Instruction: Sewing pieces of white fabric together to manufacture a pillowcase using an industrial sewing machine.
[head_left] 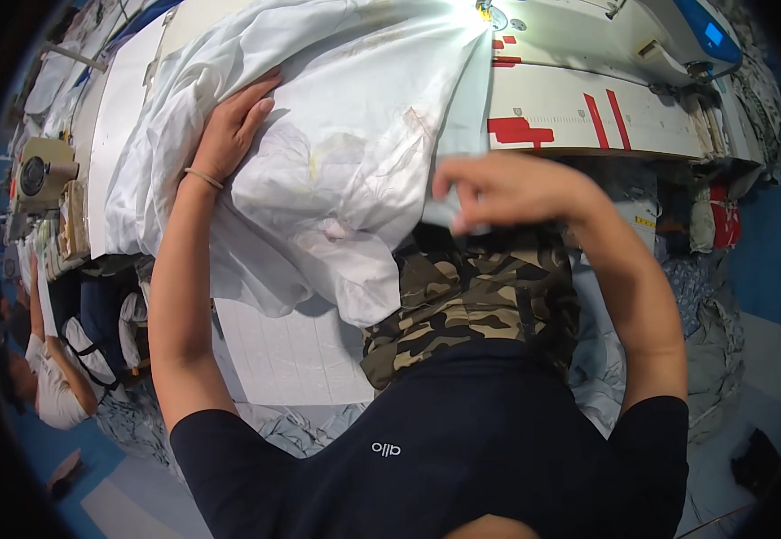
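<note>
A large white cloth (318,180) lies in folds over the sewing table and hangs down over its near edge towards my lap. My left hand (233,130) rests flat on the left part of this cloth, fingers stretched out and pointing away from me. Beside the cloth's right edge, above the table's near edge, is my right hand (516,189), its fingers bent and smeared by motion. Whether it grips anything cannot be made out. At the top, the cloth reaches under the brightly lit needle area (486,13) of a sewing machine.
The machine's blue and white head (696,40) stands at the far right. Red tape strips (520,132) mark the white tabletop (561,85). Below the cloth hangs a white panel (291,355). Piled fabric (709,359) lies to the right; another person (53,382) sits at left.
</note>
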Motion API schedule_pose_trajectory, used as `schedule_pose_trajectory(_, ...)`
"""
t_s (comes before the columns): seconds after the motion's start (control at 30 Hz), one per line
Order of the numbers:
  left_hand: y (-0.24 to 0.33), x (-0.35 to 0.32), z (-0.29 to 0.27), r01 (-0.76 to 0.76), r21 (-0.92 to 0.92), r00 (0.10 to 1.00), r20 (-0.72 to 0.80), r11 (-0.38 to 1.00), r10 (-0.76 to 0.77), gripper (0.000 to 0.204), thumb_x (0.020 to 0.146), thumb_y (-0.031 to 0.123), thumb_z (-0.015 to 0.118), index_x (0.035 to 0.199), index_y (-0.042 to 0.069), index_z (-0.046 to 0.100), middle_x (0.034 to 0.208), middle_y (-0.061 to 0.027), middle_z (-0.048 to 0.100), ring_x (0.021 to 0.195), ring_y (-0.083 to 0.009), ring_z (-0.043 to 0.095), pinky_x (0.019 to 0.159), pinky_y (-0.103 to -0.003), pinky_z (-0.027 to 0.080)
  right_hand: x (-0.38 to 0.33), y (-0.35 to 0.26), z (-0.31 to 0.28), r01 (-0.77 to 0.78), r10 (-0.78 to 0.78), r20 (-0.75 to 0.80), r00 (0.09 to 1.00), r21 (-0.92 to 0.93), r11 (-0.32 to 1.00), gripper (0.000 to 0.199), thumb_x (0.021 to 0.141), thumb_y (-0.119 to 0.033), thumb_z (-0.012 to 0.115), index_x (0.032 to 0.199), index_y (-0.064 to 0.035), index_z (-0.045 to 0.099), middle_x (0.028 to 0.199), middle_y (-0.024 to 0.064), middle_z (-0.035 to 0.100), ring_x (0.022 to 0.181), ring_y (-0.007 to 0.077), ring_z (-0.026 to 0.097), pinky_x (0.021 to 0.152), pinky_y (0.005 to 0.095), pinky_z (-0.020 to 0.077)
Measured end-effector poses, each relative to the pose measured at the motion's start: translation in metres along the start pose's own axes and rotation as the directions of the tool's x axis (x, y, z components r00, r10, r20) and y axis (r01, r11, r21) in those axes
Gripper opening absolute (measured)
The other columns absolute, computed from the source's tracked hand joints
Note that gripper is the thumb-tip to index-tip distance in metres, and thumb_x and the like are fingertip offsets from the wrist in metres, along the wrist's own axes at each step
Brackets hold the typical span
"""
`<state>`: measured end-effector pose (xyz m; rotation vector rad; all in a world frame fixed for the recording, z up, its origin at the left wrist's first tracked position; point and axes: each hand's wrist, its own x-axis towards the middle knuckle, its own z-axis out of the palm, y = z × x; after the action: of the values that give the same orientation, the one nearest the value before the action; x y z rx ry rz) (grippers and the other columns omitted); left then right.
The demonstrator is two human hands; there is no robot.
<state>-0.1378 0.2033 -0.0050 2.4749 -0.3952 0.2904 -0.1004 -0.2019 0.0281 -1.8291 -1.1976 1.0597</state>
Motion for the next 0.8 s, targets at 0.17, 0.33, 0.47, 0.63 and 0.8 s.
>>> schedule_pose_trajectory(0.17, 0.001, -0.003, 0.000, -0.021, 0.026, 1.000, 0.005, 0.999, 0.021, 0.036, 0.102, 0.024, 0.057, 0.132, 0.004, 0.061, 0.139, -0.0162, 0.060, 0.126, -0.0338, 0.058, 0.107, -0.035, 0.043, -0.070, 0.025, 0.104, -0.301, 0.305, 0.307, 0.902, -0.063, 0.952, 0.022, 0.088, -0.026, 0.069, 0.094, -0.0048, 0.068, 0.083, 0.0124, 0.071, 0.077, 0.0314, 0.067, 0.073, 0.0407, 0.0524)
schedule_pose_trajectory(0.33, 0.018, -0.011, -0.003, -0.134, 0.324, 0.988, -0.027, 0.936, 0.150, 0.033, 0.095, 0.019, 0.066, 0.124, 0.004, 0.065, 0.124, -0.0153, 0.062, 0.114, -0.0363, 0.059, 0.100, -0.039, 0.046, -0.114, 0.065, 0.098, -0.375, 0.448, -0.500, 0.741, 0.246, 0.894, 0.022, 0.091, -0.021, 0.071, 0.107, -0.0058, 0.067, 0.086, 0.0080, 0.067, 0.075, 0.0193, 0.063, 0.067, 0.0326, 0.0507)
schedule_pose_trajectory(0.47, 0.038, -0.023, 0.006, -0.025, 0.327, 0.995, -0.081, 0.945, 0.055, 0.028, 0.090, 0.015, 0.070, 0.115, 0.004, 0.068, 0.109, -0.0148, 0.060, 0.104, -0.0357, 0.057, 0.093, -0.041, 0.047, -0.036, 0.055, 0.090, 0.035, 0.525, -0.661, 0.537, 0.638, 0.769, 0.031, 0.095, -0.020, 0.069, 0.119, -0.0025, 0.061, 0.091, 0.0012, 0.066, 0.072, 0.0075, 0.056, 0.059, 0.0226, 0.0435)
schedule_pose_trajectory(0.63, 0.111, -0.058, 0.017, 0.238, 0.165, 0.947, -0.256, 0.957, -0.192, 0.023, 0.093, 0.008, 0.065, 0.115, 0.003, 0.070, 0.111, -0.0116, 0.065, 0.096, -0.0240, 0.064, 0.086, -0.033, 0.051, 0.000, 0.091, 0.101, 0.154, 0.511, -0.512, 0.690, 0.795, 0.587, 0.035, 0.088, -0.018, 0.077, 0.110, 0.0057, 0.065, 0.095, 0.0073, 0.069, 0.074, 0.0094, 0.060, 0.060, 0.0234, 0.0468)
schedule_pose_trajectory(0.8, 0.176, -0.114, 0.092, 0.436, -0.276, 0.873, -0.101, 0.857, -0.477, 0.023, 0.092, 0.009, 0.067, 0.114, 0.003, 0.069, 0.101, -0.0128, 0.065, 0.079, -0.0216, 0.063, 0.068, -0.032, 0.053, -0.051, 0.055, 0.145, 0.088, 0.522, -0.281, 0.805, 0.928, 0.363, 0.021, 0.091, -0.007, 0.069, 0.108, 0.0052, 0.066, 0.099, 0.0068, 0.069, 0.081, 0.0103, 0.062, 0.066, 0.0237, 0.0504)
